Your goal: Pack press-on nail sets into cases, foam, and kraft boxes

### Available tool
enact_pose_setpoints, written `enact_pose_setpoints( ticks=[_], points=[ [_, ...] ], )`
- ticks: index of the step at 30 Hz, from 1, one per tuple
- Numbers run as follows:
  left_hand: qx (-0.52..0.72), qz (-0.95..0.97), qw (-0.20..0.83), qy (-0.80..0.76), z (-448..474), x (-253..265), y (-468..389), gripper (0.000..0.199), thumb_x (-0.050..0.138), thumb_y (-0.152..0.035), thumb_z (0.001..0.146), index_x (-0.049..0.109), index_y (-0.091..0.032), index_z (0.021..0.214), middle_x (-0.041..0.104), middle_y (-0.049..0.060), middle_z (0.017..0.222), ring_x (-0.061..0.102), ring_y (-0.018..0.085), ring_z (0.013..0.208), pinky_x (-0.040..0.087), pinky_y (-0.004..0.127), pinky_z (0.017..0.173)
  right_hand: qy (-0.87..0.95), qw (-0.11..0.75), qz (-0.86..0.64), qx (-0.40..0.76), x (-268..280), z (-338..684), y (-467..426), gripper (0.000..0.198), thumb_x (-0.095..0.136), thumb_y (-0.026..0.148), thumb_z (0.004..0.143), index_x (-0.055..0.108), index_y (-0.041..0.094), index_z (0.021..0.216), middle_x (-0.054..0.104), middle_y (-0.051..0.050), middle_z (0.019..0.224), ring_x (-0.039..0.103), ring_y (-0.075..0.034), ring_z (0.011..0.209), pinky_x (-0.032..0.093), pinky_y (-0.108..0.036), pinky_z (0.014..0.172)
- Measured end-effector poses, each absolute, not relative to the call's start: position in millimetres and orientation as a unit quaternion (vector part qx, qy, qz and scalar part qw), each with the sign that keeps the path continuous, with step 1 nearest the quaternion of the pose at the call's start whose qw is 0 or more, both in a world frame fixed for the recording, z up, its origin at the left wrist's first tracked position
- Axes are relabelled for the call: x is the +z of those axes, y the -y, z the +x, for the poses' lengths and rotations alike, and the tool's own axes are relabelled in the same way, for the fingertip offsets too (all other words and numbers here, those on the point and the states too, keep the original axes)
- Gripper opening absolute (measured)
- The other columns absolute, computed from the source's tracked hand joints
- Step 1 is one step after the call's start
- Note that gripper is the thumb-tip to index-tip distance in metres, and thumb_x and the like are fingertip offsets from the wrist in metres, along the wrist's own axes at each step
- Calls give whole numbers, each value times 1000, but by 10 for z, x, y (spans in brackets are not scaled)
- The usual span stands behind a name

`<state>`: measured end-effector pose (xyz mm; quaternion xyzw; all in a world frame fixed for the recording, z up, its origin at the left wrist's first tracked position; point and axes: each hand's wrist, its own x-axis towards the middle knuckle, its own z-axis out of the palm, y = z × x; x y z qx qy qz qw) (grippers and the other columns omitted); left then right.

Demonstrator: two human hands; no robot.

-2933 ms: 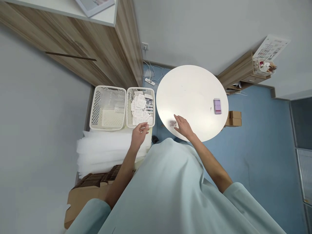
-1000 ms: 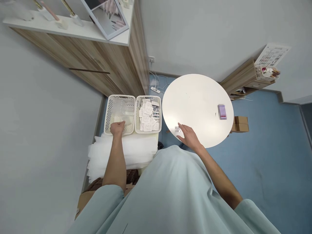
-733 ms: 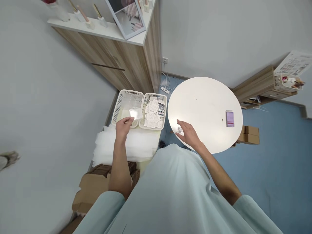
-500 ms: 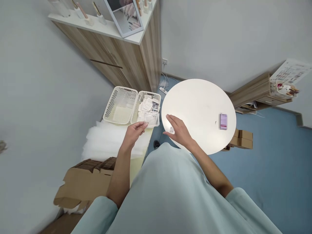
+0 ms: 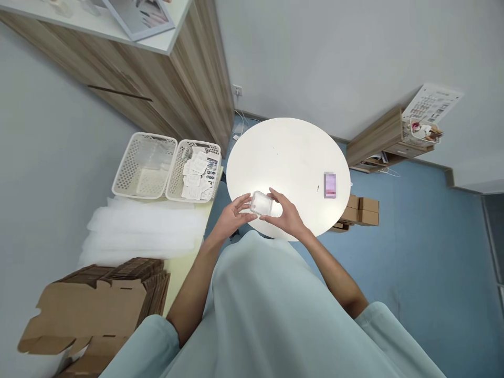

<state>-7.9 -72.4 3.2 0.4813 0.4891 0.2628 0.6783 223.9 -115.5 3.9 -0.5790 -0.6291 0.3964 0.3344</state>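
A small clear plastic box (image 5: 261, 203) with rounded corners is between my two hands, at the near left edge of the round white table (image 5: 291, 152). From the left, my left hand (image 5: 235, 216) grips it, fingers at its far side and thumb at its near side. My right hand (image 5: 288, 215) curves round its right end with thumb and fingers spread to either side. Whether the box rests on the table or is held just above it, I cannot tell.
Left stand a white basket (image 5: 118, 173) with clear plastic pieces and another basket (image 5: 170, 184) with cards and packets. Nearer are white foam sheets (image 5: 142, 226) and flattened cardboard boxes (image 5: 94, 310). A blurred purple item (image 5: 330, 186) lies on the table; brown boxes (image 5: 368, 211) stand beyond.
My left hand has carried the clear box from over the right basket to the table. My right hand has come to its right end. The view has turned and shifted right.
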Motion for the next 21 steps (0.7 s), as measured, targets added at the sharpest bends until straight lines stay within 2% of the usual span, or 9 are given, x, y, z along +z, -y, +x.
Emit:
enact_pose_setpoints(
  ticks=[2, 3, 8, 12, 21],
  points=[
    [269, 481, 696, -460, 46, 46, 735, 106, 96, -55, 68, 54, -26, 160, 53, 17, 166, 53, 38, 150, 56, 47, 113, 553, 373, -578, 471, -9, 2316, 1267, 95, 91, 58, 82, 49, 30, 163, 67, -12, 148, 65, -30, 137, 50, -51, 121],
    [265, 483, 702, -450, 101, 53, 739, 107, 97, -54, 68, 53, -27, 162, 51, 17, 167, 51, 39, 152, 55, 48, 115, 520, 385, -577, 499, -37, 2344, 1319, 95, 93, 58, 79, 52, 30, 160, 68, -12, 146, 65, -29, 136, 51, -50, 121],
    [234, 508, 704, -437, 286, 75, 747, 98, 97, -59, 69, 63, -23, 153, 64, 18, 154, 57, 41, 146, 54, 54, 117, 430, 417, -571, 561, -167, 2436, 1505, 92, 99, 59, 67, 67, 27, 146, 72, -10, 139, 68, -29, 131, 50, -52, 123],
    [222, 537, 687, -437, 326, 70, 760, 92, 96, -63, 67, 71, -21, 145, 72, 16, 144, 66, 40, 136, 54, 57, 119, 416, 423, -561, 577, -173, 2475, 1587, 79, 98, 61, 67, 76, 28, 135, 72, -7, 133, 70, -28, 124, 51, -51, 122],
    [214, 529, 708, -416, 236, 69, 800, 92, 101, -61, 60, 76, -19, 138, 72, 15, 143, 70, 41, 130, 58, 58, 115, 408, 419, -556, 591, -184, 2400, 1733, 76, 99, 58, 68, 78, 29, 135, 71, -6, 132, 69, -27, 126, 51, -51, 123]
  ],
)
